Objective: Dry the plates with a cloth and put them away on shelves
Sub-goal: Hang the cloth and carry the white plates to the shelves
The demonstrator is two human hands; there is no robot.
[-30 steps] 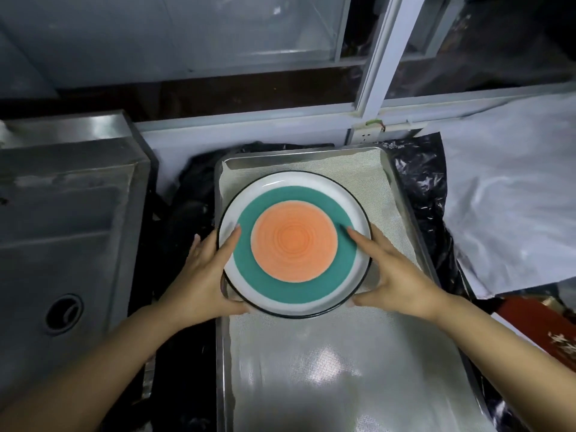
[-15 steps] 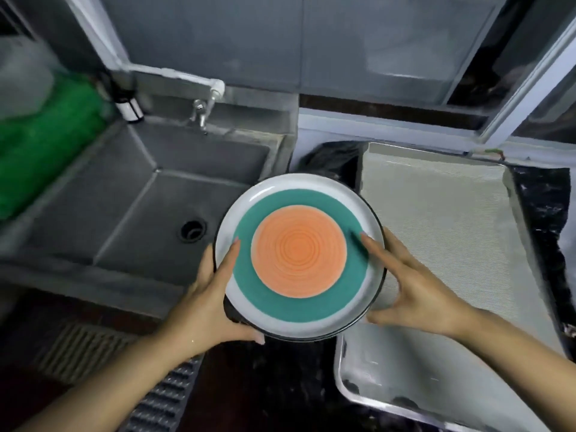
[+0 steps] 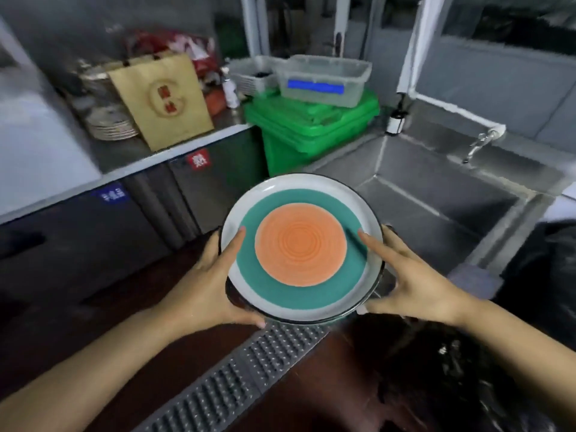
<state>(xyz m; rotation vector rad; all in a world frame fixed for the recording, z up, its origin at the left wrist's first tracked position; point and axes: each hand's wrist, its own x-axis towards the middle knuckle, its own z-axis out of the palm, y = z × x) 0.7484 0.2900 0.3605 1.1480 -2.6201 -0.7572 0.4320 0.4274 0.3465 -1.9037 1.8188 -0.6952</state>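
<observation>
A round plate [image 3: 300, 249] with a white rim, a teal ring and an orange centre is held level in front of me, above the floor. My left hand [image 3: 208, 285] grips its left edge, with one finger laid over the rim and the thumb under the near edge. My right hand [image 3: 411, 282] grips the right edge the same way. A darker rim shows just beneath the plate; I cannot tell whether it is a second plate. No cloth is in view.
A steel sink [image 3: 436, 194] with a tap [image 3: 481, 141] lies to the right. Green crates [image 3: 311, 126] carry a clear tub [image 3: 324, 79]. On the steel counter [image 3: 131, 151] at left stand a paper bag [image 3: 165, 101] and stacked plates [image 3: 110, 124]. A floor drain grate [image 3: 237, 378] runs below.
The plate was lifted off the lined tray and carried to the left past the sink. My view has swung left with it, so the counter and green crates now show.
</observation>
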